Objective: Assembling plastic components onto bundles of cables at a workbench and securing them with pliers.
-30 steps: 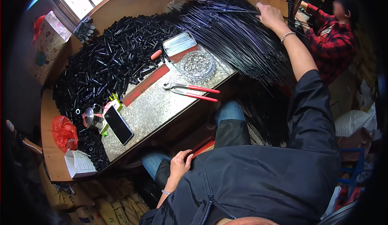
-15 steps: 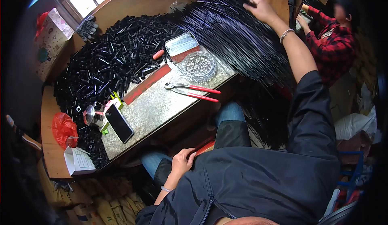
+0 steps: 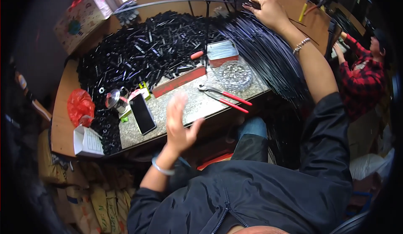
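At the far right of the bench, my right hand (image 3: 272, 13) is closed on a few long, thin black rods (image 3: 168, 1). They stretch away to the left above the pile. Beneath that hand lies a thick sheaf of similar rods (image 3: 268, 53). My left hand (image 3: 179, 127) is raised over the bench's front edge, fingers apart, slightly blurred, with nothing in it. Nearest to it are a phone (image 3: 142, 114) and red-handled pliers (image 3: 225, 98). A glass bowl of small shiny metal pieces (image 3: 235, 75) sits behind the pliers, beside a box of thin pale pins or wires (image 3: 222, 51).
A large heap of short black tubes (image 3: 147, 45) covers the back of the bench. A red strip (image 3: 178, 81) borders the stone work surface (image 3: 168, 92). At left are a red plastic bag (image 3: 80, 107) and a white box (image 3: 88, 141). A co-worker (image 3: 363, 72) sits at far right.
My left hand has risen from my lap to above the bench edge and opened. My right hand now holds several rods, lifted off the sheaf. The view has shifted, moving the bench rightward.
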{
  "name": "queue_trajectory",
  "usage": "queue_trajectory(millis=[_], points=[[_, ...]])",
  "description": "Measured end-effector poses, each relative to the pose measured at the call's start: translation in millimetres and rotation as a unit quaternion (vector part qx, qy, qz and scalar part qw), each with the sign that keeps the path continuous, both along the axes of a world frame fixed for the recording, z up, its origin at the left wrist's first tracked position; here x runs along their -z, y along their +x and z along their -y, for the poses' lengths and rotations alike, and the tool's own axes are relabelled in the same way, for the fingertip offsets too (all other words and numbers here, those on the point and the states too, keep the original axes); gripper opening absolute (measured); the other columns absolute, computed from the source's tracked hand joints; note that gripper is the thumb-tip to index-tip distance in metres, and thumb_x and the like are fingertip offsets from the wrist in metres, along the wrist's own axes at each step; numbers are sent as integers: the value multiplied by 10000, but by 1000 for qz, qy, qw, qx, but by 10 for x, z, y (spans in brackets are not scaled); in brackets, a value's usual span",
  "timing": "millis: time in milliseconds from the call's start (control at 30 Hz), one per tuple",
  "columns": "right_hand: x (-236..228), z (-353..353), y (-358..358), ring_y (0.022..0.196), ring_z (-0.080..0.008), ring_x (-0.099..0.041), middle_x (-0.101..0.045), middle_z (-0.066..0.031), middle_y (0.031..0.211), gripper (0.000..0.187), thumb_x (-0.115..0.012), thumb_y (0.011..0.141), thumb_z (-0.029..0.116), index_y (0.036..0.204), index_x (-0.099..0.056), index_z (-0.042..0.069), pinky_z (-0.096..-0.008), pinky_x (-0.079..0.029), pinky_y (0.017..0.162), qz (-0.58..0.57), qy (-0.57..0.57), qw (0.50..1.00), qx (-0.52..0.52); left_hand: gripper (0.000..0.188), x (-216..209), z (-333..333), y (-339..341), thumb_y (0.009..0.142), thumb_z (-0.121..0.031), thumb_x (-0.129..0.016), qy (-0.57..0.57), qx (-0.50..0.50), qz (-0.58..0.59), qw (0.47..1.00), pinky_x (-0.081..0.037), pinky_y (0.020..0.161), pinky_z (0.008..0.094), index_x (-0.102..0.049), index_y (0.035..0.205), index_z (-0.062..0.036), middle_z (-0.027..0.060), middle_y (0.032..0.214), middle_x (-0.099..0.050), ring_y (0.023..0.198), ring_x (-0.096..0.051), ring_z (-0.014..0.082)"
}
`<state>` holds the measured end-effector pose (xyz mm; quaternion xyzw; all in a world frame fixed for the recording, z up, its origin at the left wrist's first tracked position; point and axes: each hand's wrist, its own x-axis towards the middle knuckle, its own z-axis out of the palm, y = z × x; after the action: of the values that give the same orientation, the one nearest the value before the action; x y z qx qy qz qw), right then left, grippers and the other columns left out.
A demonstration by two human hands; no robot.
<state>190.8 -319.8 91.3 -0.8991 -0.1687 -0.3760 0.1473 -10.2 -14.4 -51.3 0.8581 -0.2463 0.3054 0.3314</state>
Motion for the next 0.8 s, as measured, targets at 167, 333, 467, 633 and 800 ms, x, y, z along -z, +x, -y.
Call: queue_trajectory(millis=[167,333,467,633,800], points=[[-110,-414,-309,811,-313,-618,-650,-116,856,224,-639,766,288,924,-657,131,-420,-484,696,-74,-24,996,-44,1189,-805,-328,1068,539,-437,-840,-187,-94,-61,976,-260,1058,354,-169,1357,106,300,1379,-268,1291,-304,341],[-147,-807,-566,782,-292,-627,-651,-108,812,184,-630,761,231,904,-653,118,-393,-498,675,-67,-64,989,-113,1141,-1078,-278,1277,514,-360,-878,-220,52,-88,970,-405,943,329,-208,1291,139,268,1207,-473,1115,-491,286],[-157,-1067,-713,836,-289,-620,-649,-103,841,184,-610,756,188,922,-631,110,-401,-498,721,-102,-115,980,-124,977,-980,49,1077,514,-283,-893,-315,134,-91,935,-468,819,280,-284,1185,84,153,1035,-543,945,-549,209],[-116,-1262,-800,791,-320,-616,-638,-156,830,238,-651,771,178,955,-607,33,-388,-485,700,-120,-106,969,-187,527,-828,153,1034,710,-15,-707,-388,37,-5,921,-489,619,247,-350,1097,5,84,860,-567,670,-567,118],[-178,-1091,-955,785,-321,-613,-627,-178,828,271,-675,788,202,954,-588,6,-369,-475,673,-137,-117,964,-196,305,-908,-111,1179,849,36,-534,-530,69,3,845,-465,597,207,-449,1142,12,42,789,-571,649,-538,74]])
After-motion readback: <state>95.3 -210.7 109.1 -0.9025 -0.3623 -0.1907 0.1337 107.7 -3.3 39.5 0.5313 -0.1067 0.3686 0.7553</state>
